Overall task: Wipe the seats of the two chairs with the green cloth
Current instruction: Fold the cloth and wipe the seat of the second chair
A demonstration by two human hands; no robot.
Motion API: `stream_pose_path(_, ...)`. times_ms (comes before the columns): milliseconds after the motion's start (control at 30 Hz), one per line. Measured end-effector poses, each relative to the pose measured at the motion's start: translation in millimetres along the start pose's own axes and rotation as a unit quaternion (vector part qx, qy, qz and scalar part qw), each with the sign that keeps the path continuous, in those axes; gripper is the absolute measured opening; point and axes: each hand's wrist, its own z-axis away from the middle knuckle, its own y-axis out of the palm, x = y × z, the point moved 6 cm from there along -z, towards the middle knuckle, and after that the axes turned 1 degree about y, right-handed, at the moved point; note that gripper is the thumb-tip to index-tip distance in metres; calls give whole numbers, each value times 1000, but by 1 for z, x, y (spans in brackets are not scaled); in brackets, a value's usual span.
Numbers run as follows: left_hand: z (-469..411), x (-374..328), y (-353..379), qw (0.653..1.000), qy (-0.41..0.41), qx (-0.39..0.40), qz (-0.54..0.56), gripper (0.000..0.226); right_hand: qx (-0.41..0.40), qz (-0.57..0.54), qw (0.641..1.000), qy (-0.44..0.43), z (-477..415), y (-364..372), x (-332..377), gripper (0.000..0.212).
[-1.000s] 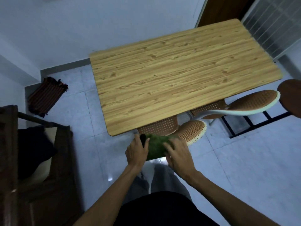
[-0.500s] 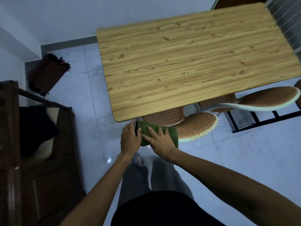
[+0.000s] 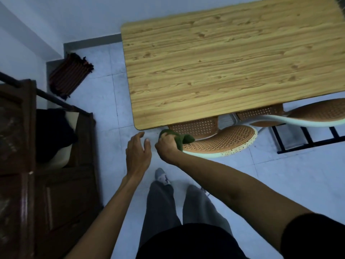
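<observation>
Two chairs with brown woven seats and backs and pale rims are tucked under the wooden table point(image 3: 214, 68). The nearer chair point(image 3: 229, 141) shows its curved backrest toward me and part of its seat point(image 3: 196, 126) under the table edge. The second chair point(image 3: 317, 113) stands further right. My right hand point(image 3: 167, 146) is closed around the bunched green cloth point(image 3: 182, 140), right at the left end of the nearer chair's backrest. My left hand point(image 3: 138, 152) hovers beside it over the floor, fingers spread, holding nothing.
A dark wooden cabinet point(image 3: 46, 184) with a black bundle on it stands at the left. A striped dark mat point(image 3: 70, 76) lies by the wall corner. A black metal frame point(image 3: 308, 139) sits on the tiled floor at the right. My legs and a shoe point(image 3: 162, 177) are below.
My left hand has let go of the green cloth and moved away to the left, opening. My right hand now bunches the cloth alone. The view has shifted closer to the table.
</observation>
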Motion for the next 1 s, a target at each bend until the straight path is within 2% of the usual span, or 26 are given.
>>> stream_pose_path(67,6,-6,2,1000,-9,-12,7,38,-91,-50,994,-28,18,11,-9,63)
stream_pose_path(133,13,-16,13,1000,-15,-14,9,37,-166,-149,974,-40,46,27,-28,76)
stream_pose_path(200,23,-29,29,1000,-14,1,-3,37,-216,-188,957,-41,72,50,-51,73)
stream_pose_path(333,45,-65,72,994,38,78,-73,43,-281,-169,943,-60,112,100,-102,60)
stream_pose_path(467,63,-92,104,975,121,110,-148,48,-281,-120,951,-53,141,138,-159,56)
stream_pose_path(633,66,-91,126,930,140,148,-307,68,-247,-145,958,2,155,136,-182,71)
stream_pose_path(700,62,-90,128,915,156,163,-334,74,-265,-202,941,52,161,127,-166,79)
stream_pose_path(767,60,-88,128,917,153,166,-329,78,-286,-266,915,98,162,120,-138,74)
stream_pose_path(833,61,-86,131,916,150,172,-329,82,-267,-335,888,168,156,118,-120,71)
stream_pose_path(900,62,-83,134,918,137,180,-324,86,-253,-393,851,238,151,121,-119,75)
stream_pose_path(1000,61,-83,135,925,118,183,-312,89,-252,-411,820,308,145,130,-143,79)
